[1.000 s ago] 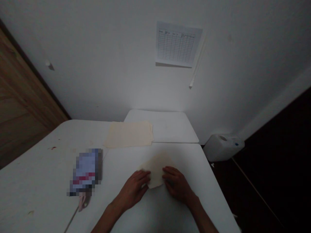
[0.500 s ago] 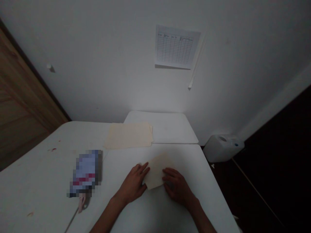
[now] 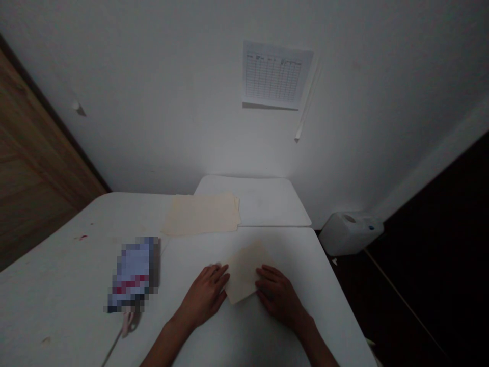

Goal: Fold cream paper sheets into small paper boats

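Note:
A small cream-coloured sheet of paper (image 3: 245, 271) lies at a slant on the white table, between my two hands. My left hand (image 3: 208, 290) rests at its left edge, fingers stretched out and fingertips touching the paper, thumb near its lower left corner. On the opposite side, my right hand (image 3: 278, 289) has its fingers spread a little, with their tips on the right edge. Neither hand is closed in a fist. Beyond them, a stack of larger cream sheets (image 3: 201, 214) lies flat, its right-hand edges slightly uneven.
The white table (image 3: 69, 285) stands against a grey wall. At left lies a blurred blue-and-red item (image 3: 132, 270) with a pinkish strap. A printed chart (image 3: 275, 75) is fixed to the wall. A white plastic container (image 3: 349, 234) stands on the dark floor at right. Wooden panelling (image 3: 34, 132) rises at left.
My left hand has shifted slightly left and its fingers have come closer together. The paper's lower corner has moved a little toward me. My right hand has hardly moved.

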Demonstrator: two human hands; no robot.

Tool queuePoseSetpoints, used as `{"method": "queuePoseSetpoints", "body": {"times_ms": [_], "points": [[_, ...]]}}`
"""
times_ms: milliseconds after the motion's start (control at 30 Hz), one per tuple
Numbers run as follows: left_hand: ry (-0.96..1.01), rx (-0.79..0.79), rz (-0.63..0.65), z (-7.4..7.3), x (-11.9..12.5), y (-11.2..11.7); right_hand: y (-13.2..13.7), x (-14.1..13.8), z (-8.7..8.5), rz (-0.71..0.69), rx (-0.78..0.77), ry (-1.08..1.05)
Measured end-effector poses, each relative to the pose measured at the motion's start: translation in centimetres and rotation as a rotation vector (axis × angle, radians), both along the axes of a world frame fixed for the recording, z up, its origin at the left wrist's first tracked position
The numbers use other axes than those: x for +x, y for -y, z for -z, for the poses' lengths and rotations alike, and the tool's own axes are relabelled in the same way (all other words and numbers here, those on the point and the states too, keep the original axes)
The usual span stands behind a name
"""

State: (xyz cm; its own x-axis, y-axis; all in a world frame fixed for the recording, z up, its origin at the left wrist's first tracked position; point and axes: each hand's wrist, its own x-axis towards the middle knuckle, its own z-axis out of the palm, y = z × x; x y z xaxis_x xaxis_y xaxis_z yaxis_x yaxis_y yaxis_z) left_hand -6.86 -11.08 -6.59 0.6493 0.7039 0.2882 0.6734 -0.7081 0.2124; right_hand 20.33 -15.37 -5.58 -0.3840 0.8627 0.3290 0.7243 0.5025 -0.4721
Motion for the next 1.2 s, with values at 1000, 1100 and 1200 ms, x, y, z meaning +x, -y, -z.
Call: {"method": "queuePoseSetpoints", "body": {"times_ms": [1000,1100,1200], "points": [[0.315,-0.230,0.148,-1.5,0.6,0.8,-0.8,-0.5,0.2,0.132,-0.080,-0.197],[0.331,-0.280,0.129,-1.9,1.0,0.5,-0.7,-0.6,-0.2,0.137,-0.102,-0.175],[0.359,-0.329,0.085,-2.4,1.5,0.0,-0.4,-0.8,-0.7,0.154,-0.117,-0.124]]}}
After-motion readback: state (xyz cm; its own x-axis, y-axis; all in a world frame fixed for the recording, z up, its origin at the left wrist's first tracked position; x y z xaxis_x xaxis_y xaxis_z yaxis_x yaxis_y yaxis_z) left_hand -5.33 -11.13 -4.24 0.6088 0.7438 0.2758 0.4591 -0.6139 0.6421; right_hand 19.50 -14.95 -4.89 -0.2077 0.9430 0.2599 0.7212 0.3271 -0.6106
